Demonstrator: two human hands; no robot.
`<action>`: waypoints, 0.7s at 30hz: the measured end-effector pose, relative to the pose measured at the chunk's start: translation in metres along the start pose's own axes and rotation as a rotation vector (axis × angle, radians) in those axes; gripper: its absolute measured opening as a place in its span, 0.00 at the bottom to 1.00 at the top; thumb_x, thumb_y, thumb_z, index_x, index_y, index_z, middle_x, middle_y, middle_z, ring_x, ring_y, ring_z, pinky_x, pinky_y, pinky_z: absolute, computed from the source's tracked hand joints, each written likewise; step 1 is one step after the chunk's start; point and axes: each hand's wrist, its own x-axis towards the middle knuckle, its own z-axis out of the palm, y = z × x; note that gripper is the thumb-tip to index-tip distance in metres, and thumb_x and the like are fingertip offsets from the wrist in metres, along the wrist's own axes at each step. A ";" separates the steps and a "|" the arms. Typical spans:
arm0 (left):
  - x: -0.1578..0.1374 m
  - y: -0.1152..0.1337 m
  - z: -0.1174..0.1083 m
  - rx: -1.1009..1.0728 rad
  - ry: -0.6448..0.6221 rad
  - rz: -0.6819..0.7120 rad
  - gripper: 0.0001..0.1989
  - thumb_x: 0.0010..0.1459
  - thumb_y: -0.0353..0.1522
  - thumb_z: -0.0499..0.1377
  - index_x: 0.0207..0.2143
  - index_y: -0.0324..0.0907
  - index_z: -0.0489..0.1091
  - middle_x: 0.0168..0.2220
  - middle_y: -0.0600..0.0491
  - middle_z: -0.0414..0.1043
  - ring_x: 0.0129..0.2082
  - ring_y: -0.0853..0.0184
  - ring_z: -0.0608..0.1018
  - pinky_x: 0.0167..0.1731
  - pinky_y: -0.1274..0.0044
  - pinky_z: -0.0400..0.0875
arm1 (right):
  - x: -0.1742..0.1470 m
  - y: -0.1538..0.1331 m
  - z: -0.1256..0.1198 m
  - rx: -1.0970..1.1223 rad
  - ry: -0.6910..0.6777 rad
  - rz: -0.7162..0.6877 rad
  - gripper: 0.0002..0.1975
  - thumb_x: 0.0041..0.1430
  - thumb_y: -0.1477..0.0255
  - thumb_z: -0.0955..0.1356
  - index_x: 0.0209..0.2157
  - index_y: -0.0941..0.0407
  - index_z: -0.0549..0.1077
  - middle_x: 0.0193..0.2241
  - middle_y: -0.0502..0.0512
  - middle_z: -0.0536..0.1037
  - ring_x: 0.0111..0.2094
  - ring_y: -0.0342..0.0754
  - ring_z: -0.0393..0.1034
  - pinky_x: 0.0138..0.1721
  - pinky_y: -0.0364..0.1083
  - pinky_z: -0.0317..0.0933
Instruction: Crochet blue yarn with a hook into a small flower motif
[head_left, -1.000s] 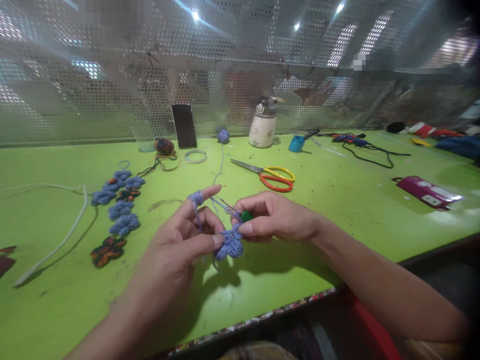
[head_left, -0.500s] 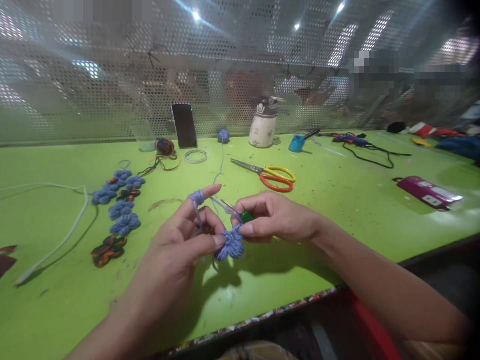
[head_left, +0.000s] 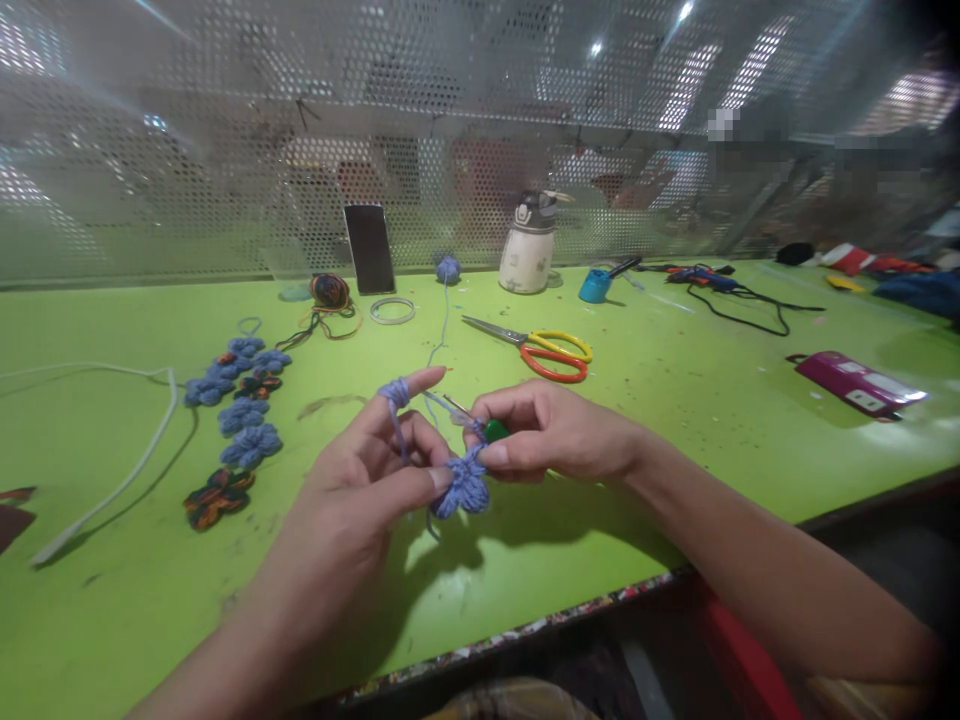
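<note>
Fingers (head_left: 420,484) of the left hand (head_left: 352,500) pinch the small blue crocheted yarn flower (head_left: 461,490) above the green counter (head_left: 675,420), blue yarn strand (head_left: 395,395) wrapped round the raised forefinger. Right hand (head_left: 551,435) grips the green-handled metal crochet hook (head_left: 480,425), tip at the flower. Risk, as judged: slack tension could drop a loop off the hook.

A bright green desk (head_left: 675,480) stood before a perforated metal screen (head_left: 225,150); ceiling lights (head_left: 682,12) shone through the holes.
</note>
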 end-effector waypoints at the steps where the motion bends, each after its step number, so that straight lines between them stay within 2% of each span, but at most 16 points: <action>1: 0.000 0.000 0.000 -0.001 0.001 -0.001 0.30 0.48 0.23 0.64 0.56 0.44 0.68 0.26 0.57 0.71 0.28 0.70 0.69 0.28 0.80 0.66 | 0.000 0.000 0.000 -0.003 -0.001 -0.002 0.10 0.55 0.70 0.72 0.32 0.61 0.69 0.18 0.44 0.68 0.18 0.35 0.55 0.20 0.38 0.47; 21: 0.003 -0.001 0.001 0.004 0.016 0.005 0.30 0.46 0.23 0.65 0.54 0.43 0.70 0.26 0.58 0.71 0.27 0.71 0.70 0.27 0.81 0.66 | 0.000 -0.002 0.001 0.014 0.021 -0.017 0.10 0.54 0.70 0.72 0.33 0.62 0.70 0.19 0.45 0.70 0.18 0.35 0.57 0.19 0.37 0.50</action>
